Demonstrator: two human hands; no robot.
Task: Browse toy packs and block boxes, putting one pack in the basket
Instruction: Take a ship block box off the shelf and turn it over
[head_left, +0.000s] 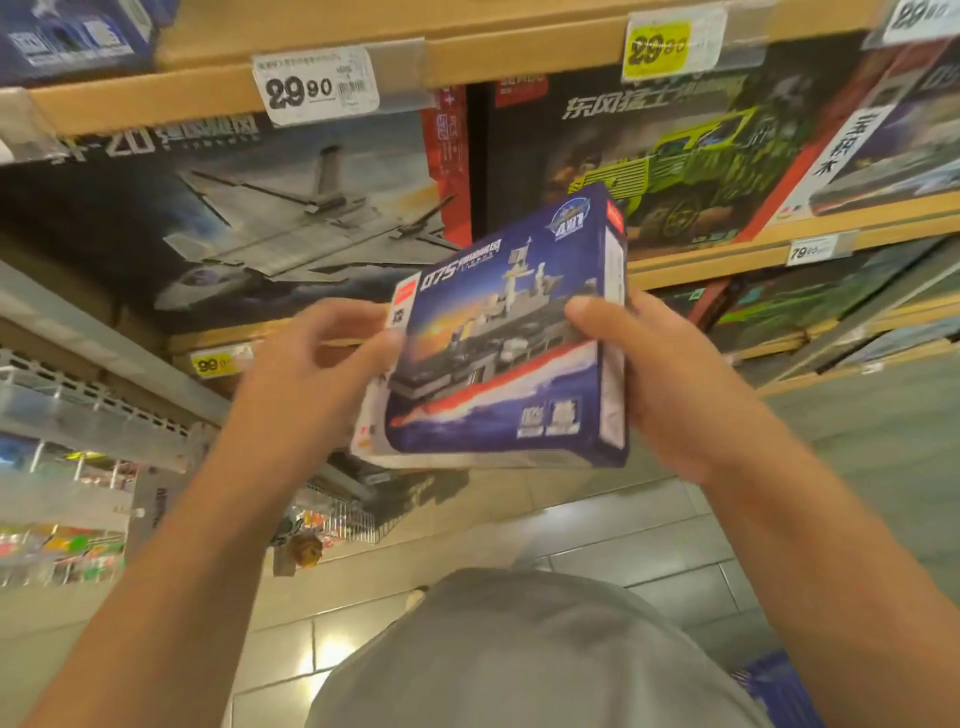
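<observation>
Both hands hold one blue block box (506, 332), a flat rectangular carton of glossy printed card showing a grey warship with a red hull stripe. It is tilted, top edge toward the shelves, held in front of the chest at shelf height.

Right hand (670, 384): grips the box's right edge, thumb curled over the front face, fingers hidden behind. Left hand (317, 358): fingers curled at the left edge, thumb tip touching the front near the corner; grip looks lighter, image blurred there.

A second, paler box or panel shows under the carton's lower left edge; cannot tell what it is.

Behind: wooden shelving (727, 254) with flat light-brown edges. Two large boxes stand fully in view on the shelf, a jet box (270, 228), matte grey-blue, and a green truck box (691, 171), dark. They stand just beside each other, no gap.

Price tags counted: five, among them a white 29.90 tag (316, 88) and a yellow one (657, 49).

Below the box lies open tiled floor (623, 540), glossy.
</observation>
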